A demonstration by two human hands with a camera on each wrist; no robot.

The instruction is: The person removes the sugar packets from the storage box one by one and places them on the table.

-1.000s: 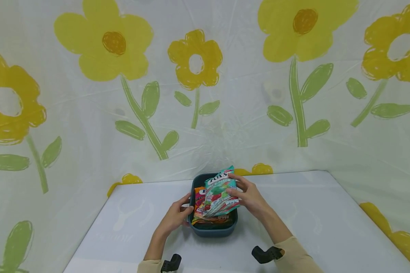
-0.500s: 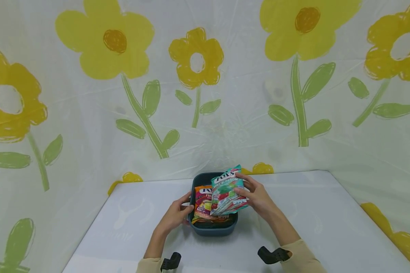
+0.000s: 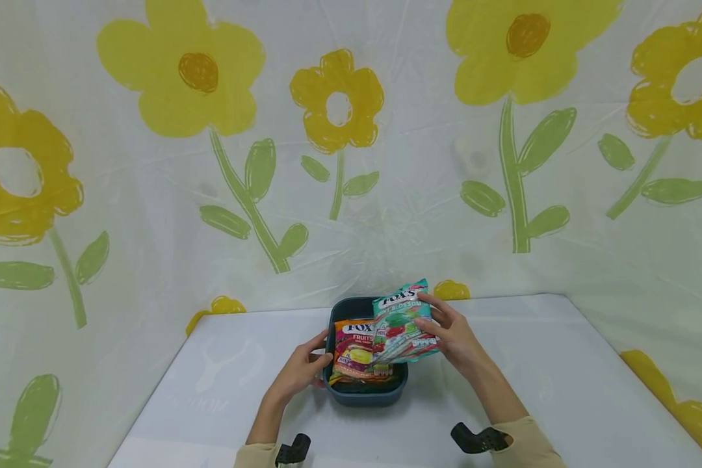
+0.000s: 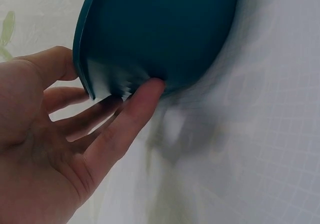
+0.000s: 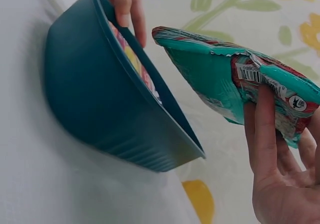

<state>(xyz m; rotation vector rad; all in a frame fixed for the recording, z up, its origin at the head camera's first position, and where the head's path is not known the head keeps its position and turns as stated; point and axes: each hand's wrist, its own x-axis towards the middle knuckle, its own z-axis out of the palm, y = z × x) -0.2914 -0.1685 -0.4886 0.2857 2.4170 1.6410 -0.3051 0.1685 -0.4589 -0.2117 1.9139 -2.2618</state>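
My right hand point(image 3: 459, 335) grips a teal bag of Fox's candy point(image 3: 399, 330) by its right side. The bag is tilted and raised above the right rim of a dark teal plastic bin point(image 3: 367, 397). In the right wrist view, the candy bag point(image 5: 215, 79) shows its barcode side, apart from the bin point(image 5: 105, 99). Inside the bin lies an orange and pink Fox's candy bag point(image 3: 351, 356), partly covered in the head view. My left hand point(image 3: 298, 370) holds the bin's left wall at the rim. The left wrist view shows its fingers point(image 4: 132, 119) against the bin point(image 4: 160, 29).
The bin stands on a white table point(image 3: 210, 396), toward its back edge. Behind hangs a pale curtain point(image 3: 409, 169) printed with yellow flowers. Black wrist devices point(image 3: 478, 439) sit at both beige sleeves point(image 3: 526, 442).
My right hand has moved right and slightly up with the teal candy bag, uncovering more of the orange candy bag. The left hand stays on the bin.
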